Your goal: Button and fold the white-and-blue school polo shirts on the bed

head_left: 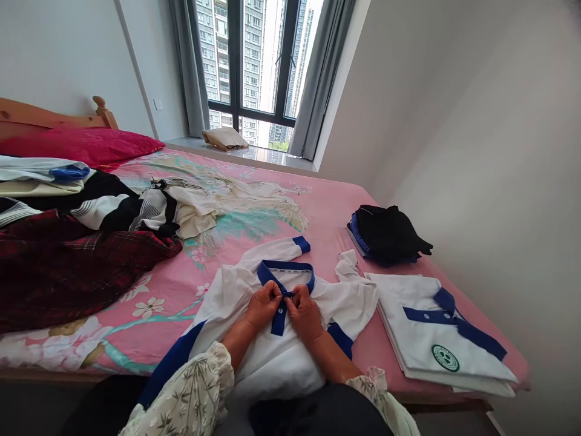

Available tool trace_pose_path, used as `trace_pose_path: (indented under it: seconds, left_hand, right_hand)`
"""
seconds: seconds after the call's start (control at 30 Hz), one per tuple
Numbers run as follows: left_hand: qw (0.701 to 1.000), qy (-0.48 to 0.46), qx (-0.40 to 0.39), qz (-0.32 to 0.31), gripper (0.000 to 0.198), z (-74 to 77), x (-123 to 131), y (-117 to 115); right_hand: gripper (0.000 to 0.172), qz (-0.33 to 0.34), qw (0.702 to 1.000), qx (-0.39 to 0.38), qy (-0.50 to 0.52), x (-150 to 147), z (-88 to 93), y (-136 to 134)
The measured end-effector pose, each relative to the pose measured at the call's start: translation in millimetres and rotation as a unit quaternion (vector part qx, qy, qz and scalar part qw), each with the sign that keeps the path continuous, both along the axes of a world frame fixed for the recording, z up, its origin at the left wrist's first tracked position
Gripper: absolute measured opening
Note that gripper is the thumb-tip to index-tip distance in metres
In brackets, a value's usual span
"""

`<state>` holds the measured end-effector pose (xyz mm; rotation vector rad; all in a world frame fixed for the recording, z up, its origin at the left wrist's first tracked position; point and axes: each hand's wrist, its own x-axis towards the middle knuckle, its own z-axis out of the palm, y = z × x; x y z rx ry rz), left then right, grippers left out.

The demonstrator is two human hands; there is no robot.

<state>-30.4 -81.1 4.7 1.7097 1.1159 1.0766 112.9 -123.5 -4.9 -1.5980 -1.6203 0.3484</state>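
Note:
A white polo shirt (290, 363) with a blue collar, placket and cuffs lies spread on the bed in front of me, its collar pointing away. My left hand (264, 306) pinches the left side of the blue placket just below the collar. From the other side my right hand (305, 312) pinches the placket at the same height, with the fingertips of both hands close together. One button shows on the placket below my fingers. Whatever lies right between the fingertips is hidden.
Folded white polo shirts (408, 327) lie stacked at the right, with dark folded clothes (385, 233) behind them. Loose clothes, including a red plaid garment (82, 266), are heaped at the left. A red pillow (82, 145) rests by the headboard. The bed's edge runs close to me.

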Motion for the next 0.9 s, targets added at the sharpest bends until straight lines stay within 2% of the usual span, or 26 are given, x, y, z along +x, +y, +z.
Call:
trace_pose_path:
  seconds: [0.07, 0.2, 0.5, 0.73, 0.9]
  left_hand:
    - [1.000, -0.007, 0.001, -0.004, 0.011, 1.1, -0.1, -0.3]
    - [1.000, -0.005, -0.002, -0.004, 0.012, 2.9, -0.4, -0.1]
    - [0.999, 0.033, -0.010, -0.006, 0.016, 2.8, 1.6, 1.0]
    - [0.997, 0.080, 0.006, -0.013, 0.017, 3.8, 1.3, 0.3]
    - [0.994, 0.108, 0.022, 0.002, 0.016, 3.5, 2.5, 2.4]
  right_hand:
    - [0.010, 0.017, 0.999, 0.025, -0.012, -0.2, 1.7, -0.9]
    - [0.016, 0.053, 0.997, 0.051, -0.022, -0.6, 4.6, -1.8]
    - [0.012, 0.020, 0.998, -0.056, 0.013, 0.7, 2.4, 2.7]
    - [0.010, 0.013, 0.994, -0.078, -0.073, -1.5, 9.2, 4.5]
    - [0.014, 0.013, 0.994, -0.078, -0.077, -1.0, 11.5, 3.6]
